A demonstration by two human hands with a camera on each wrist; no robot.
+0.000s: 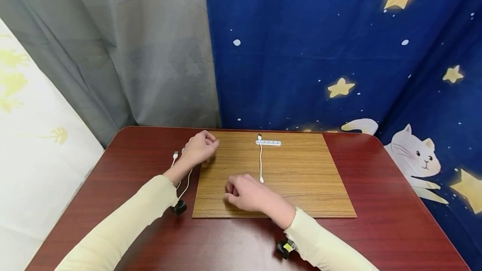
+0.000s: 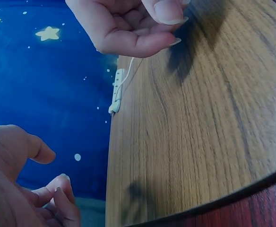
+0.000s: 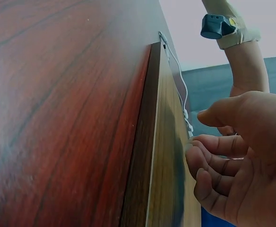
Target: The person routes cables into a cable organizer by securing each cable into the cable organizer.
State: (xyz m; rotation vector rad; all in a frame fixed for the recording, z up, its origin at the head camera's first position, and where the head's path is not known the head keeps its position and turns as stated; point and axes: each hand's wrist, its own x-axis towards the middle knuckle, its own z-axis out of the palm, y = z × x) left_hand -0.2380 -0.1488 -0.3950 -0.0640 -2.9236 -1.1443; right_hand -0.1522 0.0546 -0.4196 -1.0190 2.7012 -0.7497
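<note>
My left hand (image 1: 200, 147) hovers over the left edge of a wood-grain board (image 1: 301, 179), fingers loosely bent. In the left wrist view its thumb stands apart from the fingers, with nothing between them. Above the board's front left part is my right hand (image 1: 248, 193). Its fingers are relaxed and hold nothing, as the right wrist view shows. A white cable (image 1: 260, 160) runs down the board from a white slotted strip (image 1: 272, 142) near the back edge. The cable's dark-tipped plug (image 1: 260, 137) is at the strip's left end; its lower end is close to my right hand.
More white cables (image 1: 189, 177) lie on the red-brown table (image 1: 150, 237) left of the board, partly hidden by my left arm. One USB plug (image 1: 175, 154) there has a green tip. Grey and blue star-patterned curtains (image 1: 278, 53) hang behind the table.
</note>
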